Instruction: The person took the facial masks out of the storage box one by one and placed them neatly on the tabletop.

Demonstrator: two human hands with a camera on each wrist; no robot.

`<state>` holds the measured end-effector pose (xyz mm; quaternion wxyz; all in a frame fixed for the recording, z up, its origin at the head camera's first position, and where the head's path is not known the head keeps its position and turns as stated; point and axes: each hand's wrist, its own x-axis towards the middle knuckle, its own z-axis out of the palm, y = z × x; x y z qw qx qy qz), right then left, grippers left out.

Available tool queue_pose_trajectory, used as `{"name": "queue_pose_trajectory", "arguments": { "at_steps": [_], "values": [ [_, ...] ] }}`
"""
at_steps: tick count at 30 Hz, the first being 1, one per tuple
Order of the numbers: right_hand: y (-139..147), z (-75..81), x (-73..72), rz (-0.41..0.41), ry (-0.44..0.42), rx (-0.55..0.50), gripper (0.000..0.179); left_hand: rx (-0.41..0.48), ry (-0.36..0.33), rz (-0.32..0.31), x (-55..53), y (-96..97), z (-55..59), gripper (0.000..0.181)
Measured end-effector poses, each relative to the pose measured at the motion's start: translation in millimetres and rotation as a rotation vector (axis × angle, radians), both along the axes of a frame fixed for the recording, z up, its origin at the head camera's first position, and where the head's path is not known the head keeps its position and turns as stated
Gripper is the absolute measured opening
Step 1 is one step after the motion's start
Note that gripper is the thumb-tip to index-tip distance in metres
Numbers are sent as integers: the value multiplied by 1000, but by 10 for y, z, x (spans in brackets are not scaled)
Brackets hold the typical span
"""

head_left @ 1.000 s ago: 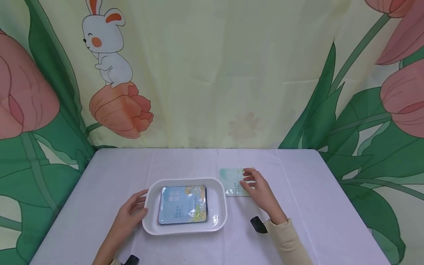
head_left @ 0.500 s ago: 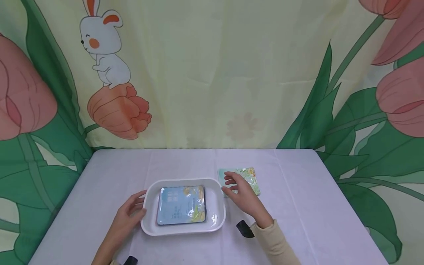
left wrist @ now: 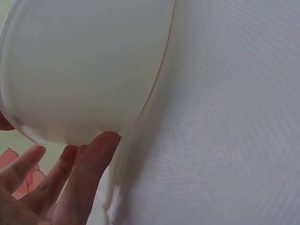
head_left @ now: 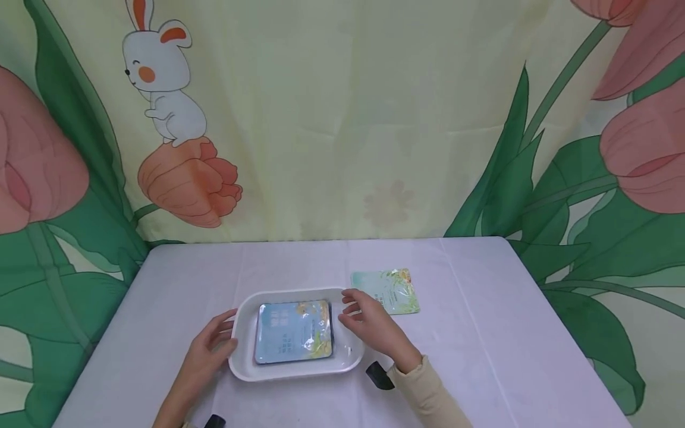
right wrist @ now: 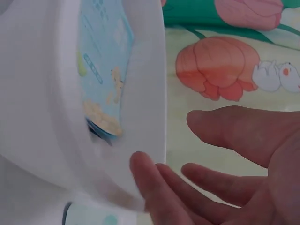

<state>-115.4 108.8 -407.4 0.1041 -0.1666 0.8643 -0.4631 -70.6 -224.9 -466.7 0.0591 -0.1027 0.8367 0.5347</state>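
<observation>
Tray (head_left: 297,374): white, on the tabletop (head_left: 481,315), a little left of its middle, well in from both side edges and from the far edge
Blue packet (head_left: 291,333): flat in the tray, long side along the tray's long side (a dark layer shows under its right edge)
Left hand (head_left: 211,342): at the tray's left end, thumb against the outer wall, fingertips by the rim; a touch, with no curl round it
Right hand (head_left: 369,321): above the tray's right end, thumb and fingers apart and loosely bent, grasping nothing; whether a fingertip meets the rim, cannot tell
Green packet (head_left: 398,291): on the tabletop, between the tray's far right corner and the tabletop's far edge, its near left part behind the right hand
Sleeve (head_left: 428,395): beige, on the right arm
Backdrop (head_left: 321,119): tulips and a rabbit, beyond the tabletop's far edge
</observation>
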Motion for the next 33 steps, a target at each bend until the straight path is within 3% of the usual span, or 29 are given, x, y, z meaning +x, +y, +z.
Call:
{"name": "queue_pose_trajectory", "arguments": {
  "at_steps": [13,22,33],
  "values": [
    [-166,-12,54,-21,-58,63,46,22,57,-15,-7,44,-9,56],
    [-264,-73,48,-11,-53,82,42,12,-3,23,18,37,-24,57],
    [-390,-105,29,2,-95,131,42,-5,7,23,19,19,2,57]
  ]
}}
